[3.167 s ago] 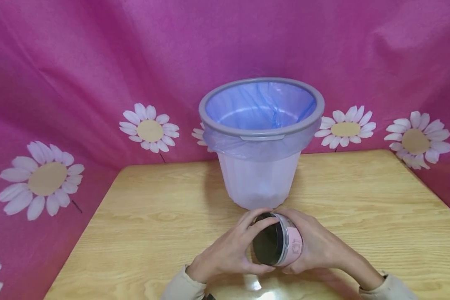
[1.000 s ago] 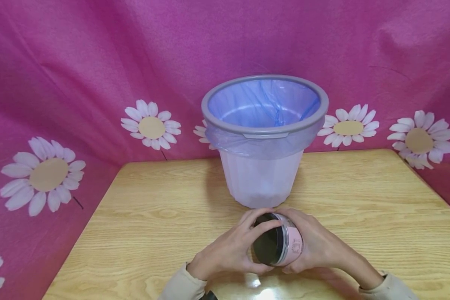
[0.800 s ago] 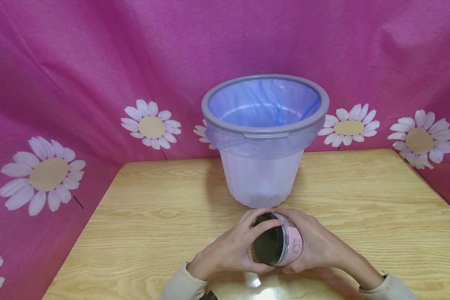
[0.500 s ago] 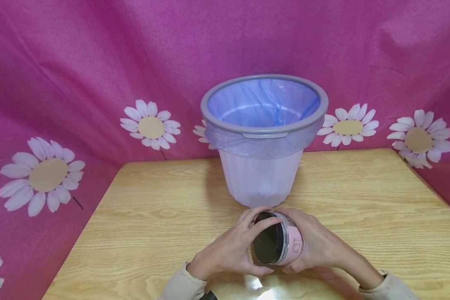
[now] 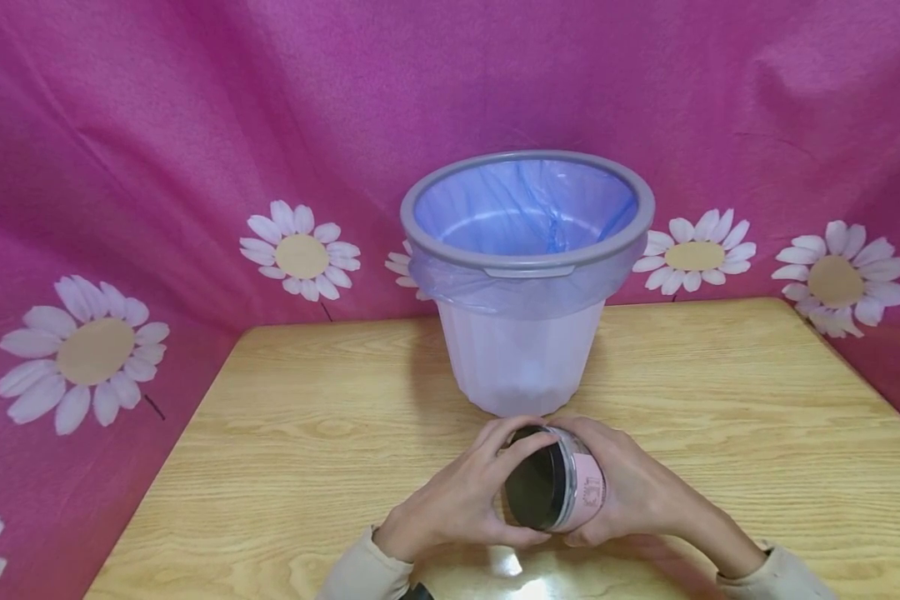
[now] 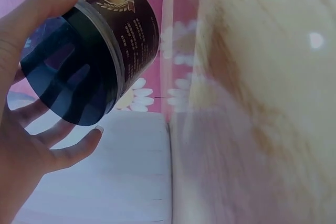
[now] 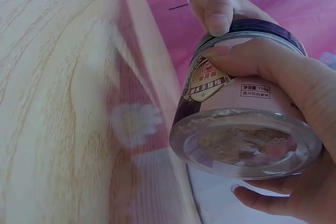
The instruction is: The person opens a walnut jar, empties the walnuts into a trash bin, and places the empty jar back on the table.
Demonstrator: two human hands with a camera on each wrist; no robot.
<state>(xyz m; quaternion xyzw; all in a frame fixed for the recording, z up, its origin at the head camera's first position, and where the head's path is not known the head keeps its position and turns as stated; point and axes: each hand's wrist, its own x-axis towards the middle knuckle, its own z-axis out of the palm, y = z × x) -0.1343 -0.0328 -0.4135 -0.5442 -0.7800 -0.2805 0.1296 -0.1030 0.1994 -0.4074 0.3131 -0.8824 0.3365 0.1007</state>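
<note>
gripping looks decent imo: left hand point(image 5: 461, 496) curled round the dark lid point(image 5: 532, 489), right hand point(image 5: 637, 487) round the tilted jar point(image 5: 588, 487), just before the bin point(image 5: 521, 358). i'd hold the jar firm, pressure even.

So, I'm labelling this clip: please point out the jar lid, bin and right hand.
Jar lid point(image 5: 534, 493), head view: its flat top.
Bin point(image 5: 521, 354), head view: front wall.
Right hand point(image 5: 633, 486), head view: back of the hand.
</note>
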